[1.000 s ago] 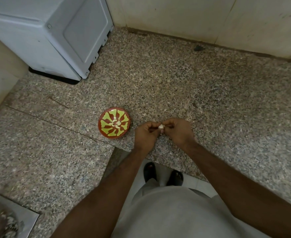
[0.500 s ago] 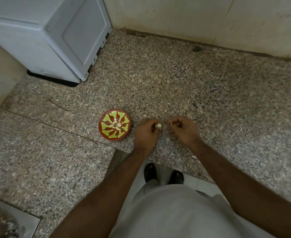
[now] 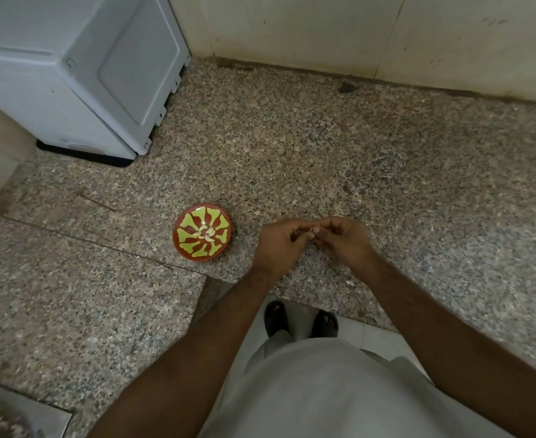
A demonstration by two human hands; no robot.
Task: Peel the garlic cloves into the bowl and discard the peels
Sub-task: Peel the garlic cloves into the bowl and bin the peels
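A white appliance [image 3: 80,74] stands at the far left of the speckled granite counter [image 3: 292,147]. The red bowl [image 3: 182,248] with a yellow-green pattern holds peeled garlic cloves [image 3: 208,234]. Just right of it, the left hand [image 3: 279,245] and right hand [image 3: 344,240] meet, fingers curled, pinching a garlic clove [image 3: 311,230], barely visible between them.

Speckled granite counter [image 3: 323,147], brown and grey, meeting 1 pale tiled wall [image 3: 323,30] beyond the fingers. A white appliance [image 3: 70,74] on a dark base stands far left of the fingers, at the wall. White floor tiles [image 3: 355,335] show below the counter edge, nearer than the fingers. Lighting dim and even.
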